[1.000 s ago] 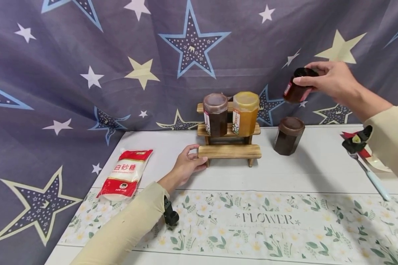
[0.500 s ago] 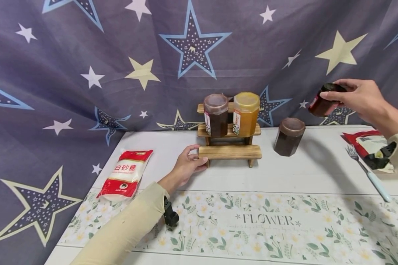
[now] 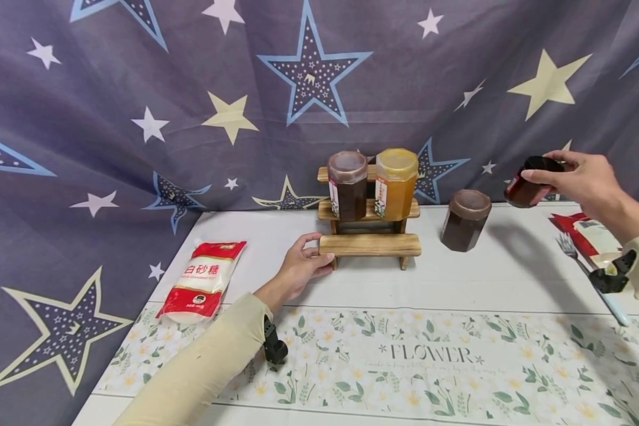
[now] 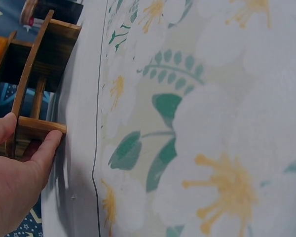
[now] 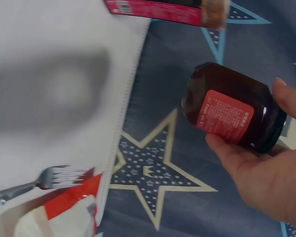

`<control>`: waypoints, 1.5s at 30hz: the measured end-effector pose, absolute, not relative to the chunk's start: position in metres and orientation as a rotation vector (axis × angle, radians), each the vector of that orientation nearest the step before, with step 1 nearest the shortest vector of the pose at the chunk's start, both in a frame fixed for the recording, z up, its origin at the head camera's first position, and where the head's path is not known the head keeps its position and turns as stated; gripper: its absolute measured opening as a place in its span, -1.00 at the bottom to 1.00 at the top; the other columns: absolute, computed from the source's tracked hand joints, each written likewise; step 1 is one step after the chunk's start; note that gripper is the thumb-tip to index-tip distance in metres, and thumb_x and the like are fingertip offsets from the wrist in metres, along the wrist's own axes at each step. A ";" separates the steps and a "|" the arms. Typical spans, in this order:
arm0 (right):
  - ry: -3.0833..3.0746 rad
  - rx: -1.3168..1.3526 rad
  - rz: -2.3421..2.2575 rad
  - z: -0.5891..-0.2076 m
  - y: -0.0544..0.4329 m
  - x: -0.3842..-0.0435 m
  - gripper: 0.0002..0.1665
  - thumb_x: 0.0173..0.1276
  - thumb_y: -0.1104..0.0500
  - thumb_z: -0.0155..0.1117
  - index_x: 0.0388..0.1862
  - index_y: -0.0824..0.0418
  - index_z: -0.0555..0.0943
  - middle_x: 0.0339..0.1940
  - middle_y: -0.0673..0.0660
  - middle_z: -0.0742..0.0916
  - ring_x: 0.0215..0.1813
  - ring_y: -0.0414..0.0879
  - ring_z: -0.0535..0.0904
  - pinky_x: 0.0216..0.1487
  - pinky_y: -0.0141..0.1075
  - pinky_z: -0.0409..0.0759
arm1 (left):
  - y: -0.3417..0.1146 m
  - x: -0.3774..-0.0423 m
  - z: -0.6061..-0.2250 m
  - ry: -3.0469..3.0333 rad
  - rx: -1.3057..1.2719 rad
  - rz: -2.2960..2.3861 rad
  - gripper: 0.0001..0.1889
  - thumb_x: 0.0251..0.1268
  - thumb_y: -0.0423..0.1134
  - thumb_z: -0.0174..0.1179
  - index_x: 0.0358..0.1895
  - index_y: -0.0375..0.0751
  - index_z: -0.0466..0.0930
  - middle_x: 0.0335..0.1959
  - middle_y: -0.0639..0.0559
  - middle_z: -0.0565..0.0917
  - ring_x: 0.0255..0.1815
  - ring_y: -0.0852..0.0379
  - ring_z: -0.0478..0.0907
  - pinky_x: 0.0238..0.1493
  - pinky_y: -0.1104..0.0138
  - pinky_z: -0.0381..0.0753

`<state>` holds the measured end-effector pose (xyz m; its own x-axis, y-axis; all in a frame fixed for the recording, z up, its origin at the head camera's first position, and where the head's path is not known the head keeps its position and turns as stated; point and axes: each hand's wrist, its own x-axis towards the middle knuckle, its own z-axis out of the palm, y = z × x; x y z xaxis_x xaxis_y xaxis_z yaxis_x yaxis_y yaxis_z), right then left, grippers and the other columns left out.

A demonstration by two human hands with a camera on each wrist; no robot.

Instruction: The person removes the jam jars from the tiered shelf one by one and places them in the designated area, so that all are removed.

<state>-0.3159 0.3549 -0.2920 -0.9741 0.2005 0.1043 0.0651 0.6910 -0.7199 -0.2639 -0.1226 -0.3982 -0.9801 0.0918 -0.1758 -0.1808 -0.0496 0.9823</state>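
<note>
My left hand (image 3: 302, 267) grips the left end of the wooden tiered rack (image 3: 370, 244), thumb in front and fingers behind, as the left wrist view also shows. On the rack's middle step stand a dark jar (image 3: 348, 188) and a jar of orange-yellow contents (image 3: 396, 186). My right hand (image 3: 586, 177) holds a small dark glass jar (image 5: 227, 106) with a black lid and red label. It is tilted in the air above the back right of the table, gripped near the lid. Left of it, a larger dark jar (image 3: 465, 222) stands on the table.
A red and white bag of white sugar (image 3: 201, 279) lies at the left. At the right are a fork (image 3: 570, 245) with a light blue handle and a red and white packet (image 3: 591, 236). A star-patterned curtain (image 3: 191, 106) hangs behind the table.
My right hand has carried the small jar first rightward, then down toward the table, to the right of the larger dark jar. The left hand and the rack have stayed put.
</note>
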 end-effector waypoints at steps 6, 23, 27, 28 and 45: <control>-2.758 -0.114 1.121 -0.312 0.354 -0.310 -0.04 0.13 -0.30 0.37 0.30 0.32 0.38 0.06 0.40 0.55 -0.34 -0.38 0.43 -0.49 -0.50 0.51 | -0.122 -0.264 -0.398 2.026 -0.097 2.151 -0.40 0.25 -0.50 0.22 0.34 -0.14 0.27 0.03 -0.29 0.57 0.02 -0.27 0.58 0.08 0.03 0.64; -2.777 -0.082 1.113 -0.348 0.346 -0.305 0.02 0.17 -0.22 0.40 0.42 0.35 0.28 0.19 0.56 0.48 0.06 0.18 0.41 -0.42 -0.60 0.33 | -0.121 -0.265 -0.396 2.022 -0.093 2.157 -0.41 0.25 -0.51 0.22 0.32 -0.14 0.28 0.03 -0.29 0.58 -0.07 -0.15 0.63 0.07 0.06 0.65; -2.785 -0.075 1.137 -0.351 0.344 -0.305 0.02 0.17 -0.21 0.40 0.42 0.34 0.28 0.24 0.54 0.45 0.13 0.21 0.40 -0.41 -0.65 0.33 | -0.121 -0.264 -0.396 2.021 -0.089 2.152 -0.41 0.26 -0.50 0.22 0.33 -0.14 0.27 0.04 -0.29 0.57 -0.06 -0.16 0.63 0.07 0.06 0.65; -2.784 -0.075 1.131 -0.352 0.343 -0.305 0.00 0.18 -0.21 0.40 0.41 0.34 0.30 0.24 0.52 0.47 0.12 0.19 0.40 -0.40 -0.65 0.33 | -0.121 -0.264 -0.395 2.020 -0.086 2.152 -0.41 0.26 -0.50 0.22 0.33 -0.14 0.27 0.05 -0.29 0.57 -0.05 -0.16 0.63 0.07 0.06 0.65; -2.819 -0.065 1.159 -0.366 0.342 -0.303 -0.02 0.21 -0.21 0.37 0.38 0.37 0.28 0.19 0.55 0.43 0.09 0.28 0.40 -0.43 -0.61 0.35 | -0.123 -0.264 -0.398 2.022 -0.091 2.151 -0.40 0.26 -0.49 0.22 0.34 -0.15 0.26 0.05 -0.30 0.56 -0.06 -0.15 0.63 0.08 0.04 0.64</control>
<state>-0.3026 0.3419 -0.3662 -0.9948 0.0747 0.0697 0.0040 0.7106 -0.7036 -0.2641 -0.1226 -0.3982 -0.9805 0.0944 -0.1725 -0.1780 -0.0530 0.9826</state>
